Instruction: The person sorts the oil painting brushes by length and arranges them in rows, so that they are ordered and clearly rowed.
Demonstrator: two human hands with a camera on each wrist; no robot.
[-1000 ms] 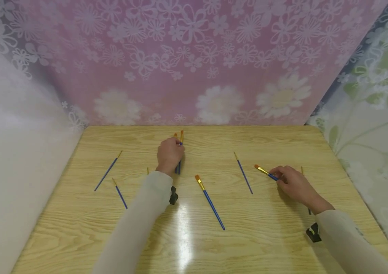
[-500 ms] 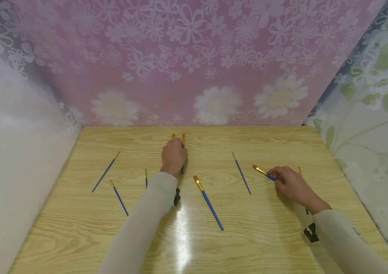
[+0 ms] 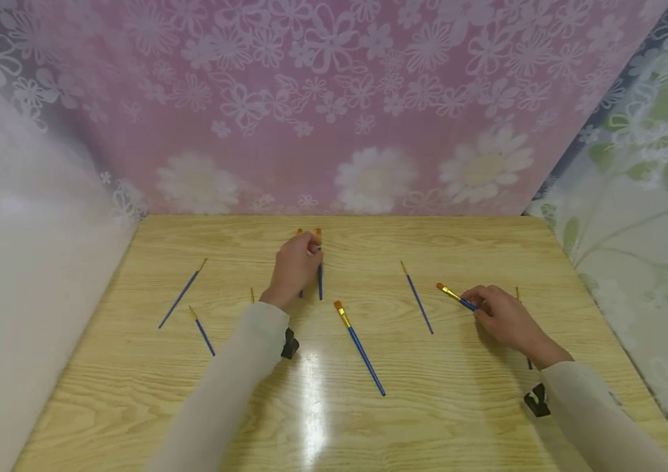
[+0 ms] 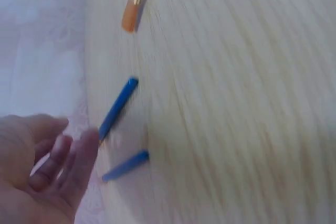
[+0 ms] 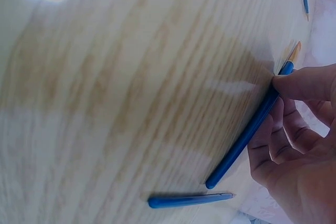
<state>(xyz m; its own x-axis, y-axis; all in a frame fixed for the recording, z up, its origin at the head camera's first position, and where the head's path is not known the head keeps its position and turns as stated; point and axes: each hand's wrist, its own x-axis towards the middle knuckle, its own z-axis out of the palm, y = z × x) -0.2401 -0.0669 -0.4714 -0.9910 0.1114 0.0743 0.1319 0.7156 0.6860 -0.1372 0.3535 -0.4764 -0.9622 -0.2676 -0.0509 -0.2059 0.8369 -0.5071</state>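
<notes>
Paintbrush (image 3: 455, 295) | pinched in right hand (image 3: 507, 320), jutting out either side | left hand (image 3: 295, 263) loosely apart, near two brushes (image 3: 320, 278)

No legible text, numbers, brands or signs, paintbrush handles (image 3: 367, 361) perhaps too blurred

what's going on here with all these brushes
A person is working with both hands over a light wood-grain table. The right hand pinches a blue-handled paintbrush with flat orange bristles. The left hand, thumb and fingers apart, is over two orange-tipped, blue-handled paintbrushes near the far edge. A flat orange-bristled paintbrush with a gold ferrule lies between the arms, and thinner blue-handled paintbrushes lie scattered around.
</notes>
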